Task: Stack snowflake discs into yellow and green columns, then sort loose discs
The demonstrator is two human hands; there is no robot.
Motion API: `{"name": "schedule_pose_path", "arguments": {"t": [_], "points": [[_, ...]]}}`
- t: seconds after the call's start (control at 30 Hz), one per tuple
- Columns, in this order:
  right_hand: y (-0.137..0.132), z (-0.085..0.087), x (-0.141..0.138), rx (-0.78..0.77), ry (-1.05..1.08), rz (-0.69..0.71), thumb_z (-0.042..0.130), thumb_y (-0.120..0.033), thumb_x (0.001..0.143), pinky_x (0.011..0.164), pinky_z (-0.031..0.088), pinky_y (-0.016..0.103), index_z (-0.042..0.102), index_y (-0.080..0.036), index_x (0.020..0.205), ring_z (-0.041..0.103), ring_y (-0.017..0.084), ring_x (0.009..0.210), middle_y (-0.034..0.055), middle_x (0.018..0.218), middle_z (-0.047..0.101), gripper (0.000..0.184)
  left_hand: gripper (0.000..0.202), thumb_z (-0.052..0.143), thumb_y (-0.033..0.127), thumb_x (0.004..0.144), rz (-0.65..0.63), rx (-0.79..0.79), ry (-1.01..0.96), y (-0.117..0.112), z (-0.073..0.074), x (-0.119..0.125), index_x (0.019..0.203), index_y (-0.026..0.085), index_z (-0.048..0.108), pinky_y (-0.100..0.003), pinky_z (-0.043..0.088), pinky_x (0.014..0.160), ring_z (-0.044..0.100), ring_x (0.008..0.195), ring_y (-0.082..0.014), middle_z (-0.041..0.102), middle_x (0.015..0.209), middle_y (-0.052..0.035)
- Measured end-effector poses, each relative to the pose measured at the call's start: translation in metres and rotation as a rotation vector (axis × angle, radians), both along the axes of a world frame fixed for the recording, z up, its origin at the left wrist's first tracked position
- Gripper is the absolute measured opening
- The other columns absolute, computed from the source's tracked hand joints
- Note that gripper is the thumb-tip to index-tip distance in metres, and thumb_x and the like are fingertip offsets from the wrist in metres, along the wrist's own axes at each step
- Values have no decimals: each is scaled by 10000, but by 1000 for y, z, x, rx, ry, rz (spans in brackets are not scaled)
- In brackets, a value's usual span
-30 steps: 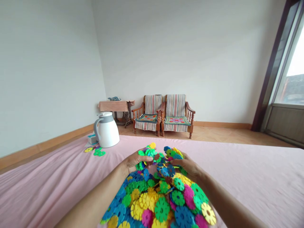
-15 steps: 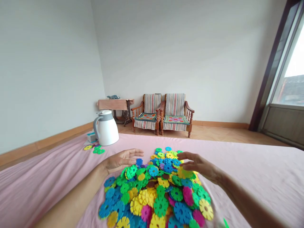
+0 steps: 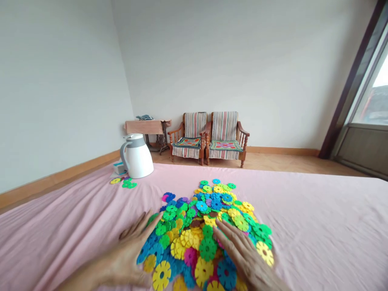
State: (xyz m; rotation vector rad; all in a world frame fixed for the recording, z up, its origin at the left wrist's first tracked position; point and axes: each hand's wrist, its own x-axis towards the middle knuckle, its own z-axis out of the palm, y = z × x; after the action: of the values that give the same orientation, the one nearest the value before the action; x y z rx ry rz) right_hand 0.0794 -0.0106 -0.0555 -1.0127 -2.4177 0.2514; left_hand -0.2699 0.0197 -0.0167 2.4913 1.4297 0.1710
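Observation:
A heap of notched plastic discs [image 3: 207, 247] in green, blue, yellow, pink and purple spreads over the pink cloth in front of me. At the heap's left side is my left hand [image 3: 133, 246], its fingers extended and the thumb lower down, beside the blue and green discs. My right hand [image 3: 242, 252] lies over the right part of the heap, fingers stretched forward and covering some discs. Neither hand grips anything that I can see. Some discs under both hands are hidden.
A white and grey thermos jug [image 3: 138, 157] stands at the back left, by a small box [image 3: 119, 167] and a few loose discs [image 3: 129, 183]. The pink cloth [image 3: 318, 218] extends right. Beyond are two wooden armchairs [image 3: 224, 131] and a cloth-covered table [image 3: 144, 127].
Both hands have come back from the heap's far sides towards me. My right hand has also moved left, onto the discs. The camera view has shifted slightly.

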Motion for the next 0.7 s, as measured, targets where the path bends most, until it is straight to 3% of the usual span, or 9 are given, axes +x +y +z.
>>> {"name": "schedule_pose_path", "arguments": {"t": [0.07, 0.1, 0.17, 0.23, 0.3, 0.37, 0.43, 0.53, 0.7], "points": [[0, 0, 3, 64, 113, -128, 565, -469, 775, 1039, 315, 498, 192, -275, 1428, 290, 313, 1316, 86, 1453, 317, 777, 1155, 709, 609, 560, -13, 47, 16, -24, 10, 34, 1435, 300, 20, -584, 108, 1063, 7, 1353, -401, 69, 1514, -63], [1, 1, 7, 70, 180, -220, 528, -443, 809, 1035, 326, 486, 224, -272, 1414, 311, 293, 1306, 85, 1430, 352, 698, 1125, 708, 590, 583, -81, 38, 23, -35, 18, 51, 1429, 327, 15, -584, 108, 1065, 10, 1356, -393, 33, 1517, -42], [4, 3, 17, 34, 284, -358, 462, -388, 859, 1011, 367, 453, 305, -263, 1366, 373, 256, 1263, 87, 1359, 429, 545, 854, 631, 481, 742, -268, 2, 35, -50, 33, 81, 1407, 408, 101, -544, 114, 1086, 91, 1367, -337, 66, 1513, 27], [3, 7, 27, -10, 296, -348, 457, -369, 864, 995, 384, 438, 386, -266, 1306, 414, 248, 1224, 81, 1299, 480, 459, 757, 581, 427, 805, -323, 6, 8, -54, 41, 97, 1404, 405, 120, -536, 102, 1090, 124, 1365, -319, 90, 1510, 30], [-2, 13, 33, -40, 231, -277, 485, -360, 847, 1013, 355, 454, 415, -274, 1293, 409, 264, 1226, 78, 1298, 487, 459, 856, 626, 489, 750, -264, 2, -43, -48, 37, 97, 1413, 376, 96, -556, 112, 1079, 91, 1364, -346, 64, 1513, -1], [-9, 17, 33, -66, 156, -245, 525, -364, 812, 1030, 321, 476, 379, -279, 1338, 381, 291, 1248, 83, 1337, 461, 553, 1074, 739, 542, 585, -140, 0, -101, -37, 24, 84, 1415, 369, 79, -570, 101, 1072, 36, 1360, -381, 29, 1514, -26], [-13, 19, 29, -116, 72, -218, 584, -387, 746, 1043, 290, 493, 311, -272, 1390, 345, 318, 1271, 85, 1387, 413, 710, 1199, 812, 481, 473, -57, -30, -98, -26, 7, 67, 1410, 380, 71, -590, 72, 1064, 10, 1352, -404, 19, 1514, -32], [-11, 19, 14, -206, -59, -139, 644, -420, 650, 1059, 249, 500, 244, -247, 1423, 299, 339, 1295, 86, 1441, 340, 887, 1169, 772, 503, 520, -17, -110, -33, -15, -8, 51, 1414, 360, 33, -596, 84, 1057, -3, 1352, -402, 20, 1515, -45], [5, 29, -9, -258, -155, -129, 676, -442, 595, 1081, 171, 502, 162, -241, 1439, 210, 335, 1330, 84, 1490, 230, 1008, 1039, 706, 484, 624, 84, -104, 10, -5, -5, 61, 1426, 334, 63, -594, 125, 1050, 24, 1359, -389, 45, 1518, -58]]}}
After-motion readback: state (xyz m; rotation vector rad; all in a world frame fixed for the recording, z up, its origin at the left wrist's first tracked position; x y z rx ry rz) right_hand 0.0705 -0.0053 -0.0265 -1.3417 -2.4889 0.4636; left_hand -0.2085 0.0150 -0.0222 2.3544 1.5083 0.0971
